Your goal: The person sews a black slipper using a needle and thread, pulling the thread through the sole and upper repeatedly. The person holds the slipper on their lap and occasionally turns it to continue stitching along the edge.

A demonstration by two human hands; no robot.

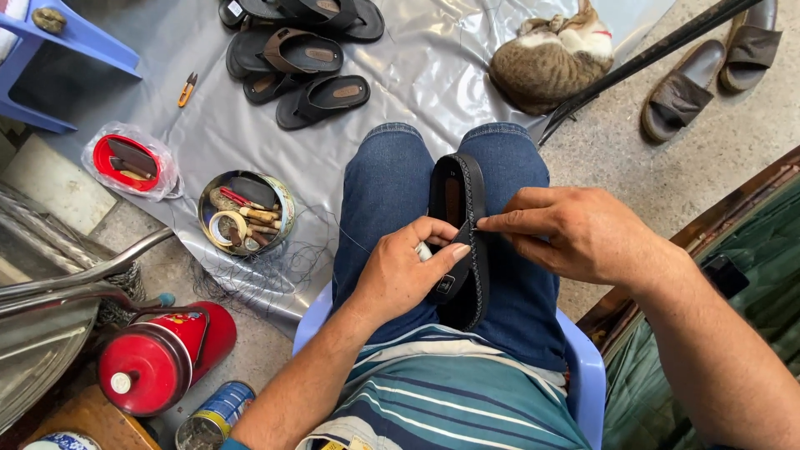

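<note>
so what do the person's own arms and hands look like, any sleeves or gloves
Both hands are bare: no gloves, rings or watch show on the left hand or the right hand. Both forearms are uncovered too, with no sleeve reaching the wrists. The only clothing near them is a striped shirt and blue jeans.

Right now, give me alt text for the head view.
Left hand and right hand pinch the stitched rim of a black rubber sandal lying on denim-clad knees. A round tin of tools and a curled tabby cat rest on grey plastic sheeting.
</note>
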